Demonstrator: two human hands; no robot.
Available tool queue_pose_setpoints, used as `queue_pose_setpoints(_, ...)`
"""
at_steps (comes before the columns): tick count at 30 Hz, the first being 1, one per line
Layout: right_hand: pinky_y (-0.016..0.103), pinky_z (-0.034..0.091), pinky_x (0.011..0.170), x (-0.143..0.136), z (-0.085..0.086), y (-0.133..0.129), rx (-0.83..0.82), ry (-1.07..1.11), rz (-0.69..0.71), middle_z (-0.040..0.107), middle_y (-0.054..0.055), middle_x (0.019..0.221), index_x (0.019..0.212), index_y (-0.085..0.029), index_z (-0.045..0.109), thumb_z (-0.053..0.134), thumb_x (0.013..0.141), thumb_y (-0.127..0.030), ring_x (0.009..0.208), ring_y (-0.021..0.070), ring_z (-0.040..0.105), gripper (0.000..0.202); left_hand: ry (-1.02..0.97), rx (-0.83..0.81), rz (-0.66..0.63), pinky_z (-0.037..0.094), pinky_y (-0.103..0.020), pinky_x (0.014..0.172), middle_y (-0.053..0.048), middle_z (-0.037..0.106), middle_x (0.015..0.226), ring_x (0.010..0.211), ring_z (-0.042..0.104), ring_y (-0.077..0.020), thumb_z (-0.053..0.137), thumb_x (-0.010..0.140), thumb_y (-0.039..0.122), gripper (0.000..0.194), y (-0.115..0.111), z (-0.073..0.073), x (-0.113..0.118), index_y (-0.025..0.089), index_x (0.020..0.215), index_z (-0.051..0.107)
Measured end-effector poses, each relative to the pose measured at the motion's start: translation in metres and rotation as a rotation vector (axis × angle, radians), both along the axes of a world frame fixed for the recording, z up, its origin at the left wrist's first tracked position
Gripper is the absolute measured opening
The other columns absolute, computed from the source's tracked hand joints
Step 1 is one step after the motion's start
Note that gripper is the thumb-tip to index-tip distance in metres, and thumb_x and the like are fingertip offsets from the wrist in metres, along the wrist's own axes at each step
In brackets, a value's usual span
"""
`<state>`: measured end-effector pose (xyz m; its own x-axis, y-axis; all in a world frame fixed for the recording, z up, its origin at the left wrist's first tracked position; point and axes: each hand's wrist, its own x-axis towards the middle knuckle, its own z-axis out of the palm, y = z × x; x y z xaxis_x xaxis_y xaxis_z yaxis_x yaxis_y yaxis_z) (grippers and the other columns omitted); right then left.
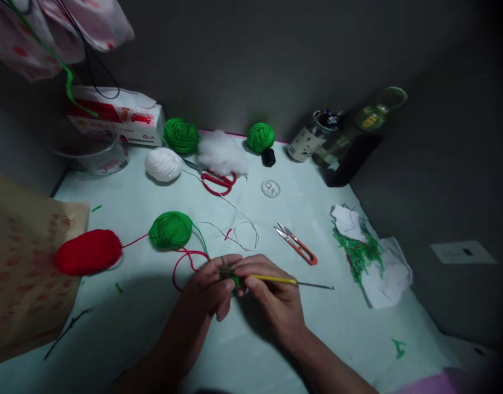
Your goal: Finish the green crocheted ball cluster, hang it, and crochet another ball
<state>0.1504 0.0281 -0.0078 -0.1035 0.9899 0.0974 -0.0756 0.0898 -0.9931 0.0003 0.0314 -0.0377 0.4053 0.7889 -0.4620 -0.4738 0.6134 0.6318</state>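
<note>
Near the middle front of the table, my left hand (212, 287) pinches a small green crocheted piece (233, 278). My right hand (276, 298) is closed around a yellow-handled crochet hook (276, 279), its metal tip pointing right, away from the green piece. The fingertips of both hands meet at the piece and partly hide it. A green yarn ball (170, 230) lies behind and left of my hands, with a green strand running toward my left hand. Farther left is a red yarn ball (88, 252), its strand passing toward the green ball and looping beside my left hand.
Orange thread snips (302, 253) lie behind my right hand. Red-handled scissors (218, 183), a white yarn ball (163, 164) and white stuffing (222, 153) sit farther back. Green scraps (364, 254) lie right; a brown paper bag (29, 273) stands left. A bottle (350, 134) is back right.
</note>
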Motion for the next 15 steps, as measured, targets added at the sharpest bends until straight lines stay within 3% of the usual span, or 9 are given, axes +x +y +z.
queue_pose_setpoints(3,0.029,0.055,0.059,-0.002,0.000,0.001,-0.060,0.033,-0.011,0.071,0.007,0.096,0.098,-0.024,0.079,0.063,0.094,-0.024,0.066,0.0123,0.063,0.017,-0.016,0.024,0.007,0.021,-0.020,0.042,0.011,0.044,0.044,0.038,0.035,-0.0062,0.073,0.077,0.031,0.048,0.001,-0.007,0.000,0.012,0.119,0.060)
queue_pose_setpoints(7,0.028,0.054,0.061,-0.005,-0.002,0.001,-0.155,0.132,0.010,0.070,0.005,0.091,0.093,-0.023,0.080,0.066,0.092,-0.029,0.062,0.0101,0.062,0.015,-0.009,0.015,0.080,0.025,-0.020,0.045,0.004,0.055,0.052,0.047,0.046,-0.0090,0.072,0.076,0.027,0.041,-0.002,-0.006,0.001,0.012,0.114,0.064)
queue_pose_setpoints(12,0.027,0.053,0.062,-0.006,0.000,-0.002,-0.158,0.177,0.018,0.073,0.006,0.093,0.091,-0.021,0.079,0.068,0.090,-0.032,0.064,0.0102,0.062,0.015,-0.040,0.029,0.168,0.035,-0.021,0.054,-0.003,0.064,0.068,0.058,0.050,-0.0099,0.072,0.074,0.019,0.028,-0.007,0.015,0.000,0.013,0.102,0.072)
queue_pose_setpoints(15,0.027,0.053,0.063,-0.004,0.006,-0.010,-0.052,0.110,0.003,0.075,0.007,0.101,0.093,-0.023,0.079,0.064,0.092,-0.028,0.068,0.0115,0.063,0.016,-0.058,0.110,0.171,0.037,-0.023,0.054,-0.005,0.065,0.073,0.058,0.048,-0.0100,0.070,0.075,0.021,0.024,-0.013,0.033,0.000,0.011,0.096,0.076)
